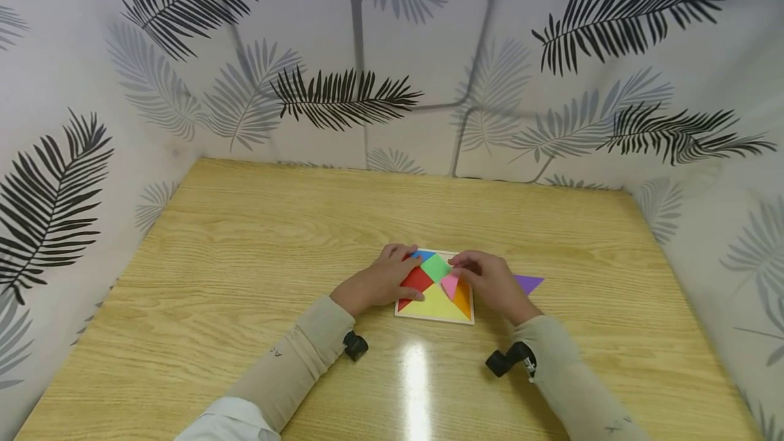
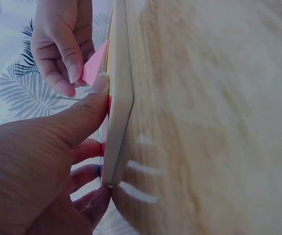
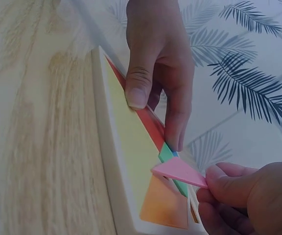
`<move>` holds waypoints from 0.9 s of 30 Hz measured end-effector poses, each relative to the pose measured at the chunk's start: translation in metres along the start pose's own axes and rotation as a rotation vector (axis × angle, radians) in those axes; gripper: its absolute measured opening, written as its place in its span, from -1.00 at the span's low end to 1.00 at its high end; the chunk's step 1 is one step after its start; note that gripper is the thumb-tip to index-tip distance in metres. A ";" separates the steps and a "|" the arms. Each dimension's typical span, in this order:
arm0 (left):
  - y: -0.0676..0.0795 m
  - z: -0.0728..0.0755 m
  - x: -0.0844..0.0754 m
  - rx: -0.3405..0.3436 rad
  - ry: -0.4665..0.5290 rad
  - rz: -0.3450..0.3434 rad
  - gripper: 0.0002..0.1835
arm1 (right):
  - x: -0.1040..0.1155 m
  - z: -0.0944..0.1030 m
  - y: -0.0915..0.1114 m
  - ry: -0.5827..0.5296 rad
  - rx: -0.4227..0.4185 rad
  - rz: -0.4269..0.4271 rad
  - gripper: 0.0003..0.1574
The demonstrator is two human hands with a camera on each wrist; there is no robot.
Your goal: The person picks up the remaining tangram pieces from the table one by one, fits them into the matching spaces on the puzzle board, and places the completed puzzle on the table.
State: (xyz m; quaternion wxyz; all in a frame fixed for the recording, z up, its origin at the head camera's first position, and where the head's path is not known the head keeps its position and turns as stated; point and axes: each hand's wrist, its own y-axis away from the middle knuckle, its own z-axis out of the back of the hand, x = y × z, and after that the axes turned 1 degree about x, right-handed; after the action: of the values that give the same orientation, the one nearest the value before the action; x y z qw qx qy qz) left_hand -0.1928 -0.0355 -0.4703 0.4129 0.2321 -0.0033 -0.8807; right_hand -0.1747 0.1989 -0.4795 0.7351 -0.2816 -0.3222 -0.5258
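A square white-rimmed tangram tray [image 1: 434, 320] lies on the table, with yellow [image 1: 433, 303], red [image 1: 419, 280], green [image 1: 435, 267], blue [image 1: 421, 254] and orange [image 1: 463, 300] pieces in it. My left hand [image 1: 382, 280] rests on the tray's left side, fingers spread and thumb touching the top near the red piece. Between thumb and fingers my right hand [image 1: 490, 280] pinches a pink triangle [image 3: 181, 171]. The triangle is tilted over the tray, its point above the edge of the orange piece. A dark gap shows beneath it in the right wrist view.
On the table to the right lies a purple triangle [image 1: 529, 283], partly hidden behind the right hand. The wooden table [image 1: 257, 250] backs onto a wall hanging [image 1: 422, 60] with leaf prints. Both wrists wear small black cameras.
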 end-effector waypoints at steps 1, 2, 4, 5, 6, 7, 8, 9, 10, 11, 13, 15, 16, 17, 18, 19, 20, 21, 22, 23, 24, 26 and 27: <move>0.000 0.000 0.000 0.003 0.001 0.001 -0.18 | 0.001 -0.001 0.000 0.009 0.000 0.010 -0.82; 0.000 -0.001 0.000 0.007 0.004 0.002 -0.18 | 0.001 -0.001 -0.001 0.018 0.002 0.016 -0.82; 0.000 -0.001 0.001 0.010 0.005 0.005 -0.18 | 0.002 -0.002 -0.002 0.040 0.003 0.026 -0.82; 0.000 -0.001 0.001 0.010 0.007 0.006 -0.18 | 0.002 -0.002 -0.003 0.049 0.004 0.030 -0.82; 0.000 -0.001 0.001 0.009 0.007 0.007 -0.18 | 0.003 -0.003 -0.003 0.054 0.002 0.035 -0.82; 0.000 -0.001 0.001 0.007 0.008 0.008 -0.18 | 0.003 -0.003 -0.004 0.060 0.000 0.037 -0.83; 0.000 -0.002 0.001 0.005 0.007 0.008 -0.18 | 0.003 -0.003 -0.005 0.063 -0.004 0.039 -0.83; 0.000 -0.002 0.001 0.002 0.006 0.006 -0.18 | 0.003 -0.003 -0.006 0.066 -0.006 0.041 -0.83; 0.000 -0.002 0.001 0.002 0.008 0.007 -0.18 | 0.004 -0.003 -0.006 0.066 -0.005 0.044 -0.84; 0.000 -0.002 0.001 0.001 0.006 0.007 -0.18 | 0.004 -0.003 -0.006 0.068 -0.003 0.045 -0.84; -0.001 -0.002 0.001 0.001 0.002 0.007 -0.18 | 0.004 -0.004 -0.007 0.071 0.006 0.046 -0.85; -0.001 -0.002 0.001 0.002 0.002 0.005 -0.18 | 0.004 -0.005 -0.007 0.076 0.018 0.046 -0.85; -0.001 -0.002 0.001 0.003 0.003 0.006 -0.18 | 0.003 -0.005 -0.007 0.081 0.020 0.046 -0.85; 0.000 -0.002 0.001 0.002 0.000 0.006 -0.18 | 0.003 -0.006 -0.007 0.084 0.021 0.046 -0.86; -0.001 -0.002 0.001 0.002 0.000 0.006 -0.18 | 0.003 -0.006 -0.007 0.090 0.019 0.046 -0.86; -0.001 -0.002 0.001 0.002 -0.001 0.007 -0.18 | 0.003 -0.007 -0.007 0.094 0.015 0.045 -0.86; -0.001 -0.002 0.001 0.001 -0.004 0.007 -0.18 | 0.003 -0.007 -0.007 0.096 0.012 0.046 -0.86; -0.001 -0.002 0.001 0.001 -0.004 0.007 -0.18 | 0.003 -0.008 -0.006 0.098 0.013 0.050 -0.86; -0.001 -0.003 0.002 0.000 -0.007 0.007 -0.18 | 0.003 -0.009 -0.006 0.097 0.016 0.056 -0.86; -0.001 -0.003 0.002 0.000 -0.010 0.007 -0.18 | 0.003 -0.009 -0.006 0.096 0.024 0.058 -0.85; -0.001 -0.003 0.003 0.000 -0.009 0.007 -0.18 | 0.004 -0.010 -0.005 0.092 0.033 0.063 -0.85; -0.002 -0.003 0.003 -0.001 -0.008 0.003 -0.18 | 0.004 -0.010 -0.003 0.087 0.052 0.070 -0.84; -0.002 -0.003 0.003 -0.002 -0.006 0.002 -0.18 | 0.003 -0.011 -0.003 0.088 0.059 0.075 -0.84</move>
State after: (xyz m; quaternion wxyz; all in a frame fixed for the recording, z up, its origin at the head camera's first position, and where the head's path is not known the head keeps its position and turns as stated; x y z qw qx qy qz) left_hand -0.1946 -0.0361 -0.4751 0.4141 0.2290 -0.0037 -0.8809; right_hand -0.1745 0.1881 -0.4833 0.7757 -0.2483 -0.2943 -0.4999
